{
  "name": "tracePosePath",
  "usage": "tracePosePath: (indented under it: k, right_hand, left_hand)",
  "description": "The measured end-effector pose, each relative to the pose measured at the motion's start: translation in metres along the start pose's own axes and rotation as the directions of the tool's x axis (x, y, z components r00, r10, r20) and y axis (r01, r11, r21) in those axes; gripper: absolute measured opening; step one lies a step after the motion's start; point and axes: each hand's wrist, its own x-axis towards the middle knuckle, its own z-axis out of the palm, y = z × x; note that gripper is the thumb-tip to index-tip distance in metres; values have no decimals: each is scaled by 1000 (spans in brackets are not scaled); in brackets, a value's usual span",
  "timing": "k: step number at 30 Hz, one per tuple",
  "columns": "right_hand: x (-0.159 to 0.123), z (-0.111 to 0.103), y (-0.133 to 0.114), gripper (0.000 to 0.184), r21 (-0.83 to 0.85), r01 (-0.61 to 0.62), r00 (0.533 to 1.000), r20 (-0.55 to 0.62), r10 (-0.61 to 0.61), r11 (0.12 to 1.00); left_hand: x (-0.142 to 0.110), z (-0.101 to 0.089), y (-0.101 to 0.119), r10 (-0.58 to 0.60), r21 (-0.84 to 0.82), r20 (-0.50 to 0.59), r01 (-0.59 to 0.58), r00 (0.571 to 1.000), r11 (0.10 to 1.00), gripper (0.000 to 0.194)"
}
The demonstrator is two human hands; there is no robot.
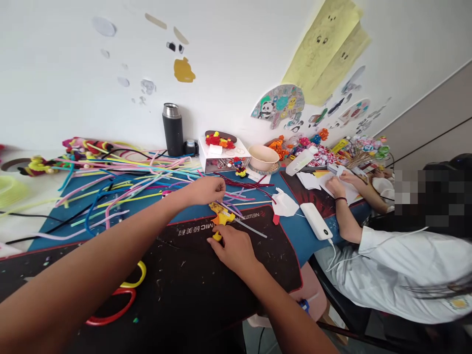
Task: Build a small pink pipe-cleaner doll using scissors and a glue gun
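My right hand (236, 246) is closed around the handle of a yellow hot glue gun (222, 216) over the black mat (177, 275). My left hand (207, 191) is curled just above the gun's front end, fingertips pinched together; whatever they hold is hidden. A translucent stick (252, 228) lies slanting to the right of the gun. Dark red tinsel stems (243, 183) lie just past my left hand. Under my left forearm, scissors with a yellow and a red handle loop (117, 314) rest partly covered on the mat.
Many coloured pipe cleaners (121, 184) spread over the left. A black thermos (172, 130), a white box (224, 156) and a beige bowl (264, 158) line the wall. A white power bank (316, 221) lies rightward, beside a co-worker (398, 265) whose hands handle paper.
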Motion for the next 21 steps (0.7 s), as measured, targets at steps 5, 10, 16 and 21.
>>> tracePosePath:
  k: [5, 10, 16, 21]
  right_hand:
    - [0, 1, -4, 30, 7, -23, 1000, 2, 23, 1000]
    - [0, 1, -6, 30, 6, -34, 999, 14, 34, 999]
    - [-5, -3, -10, 27, 15, -35, 999, 31, 34, 999]
    - [-23, -5, -10, 24, -6, -20, 998, 52, 20, 1000]
  left_hand:
    - [41, 22, -12, 6, 140, 117, -22, 993, 990, 6]
    - [55, 28, -26, -7, 233, 174, -34, 985, 972, 9]
    - [61, 24, -30, -21, 257, 212, -36, 977, 966, 10]
    - [63, 21, -31, -28, 189, 254, -21, 967, 982, 7]
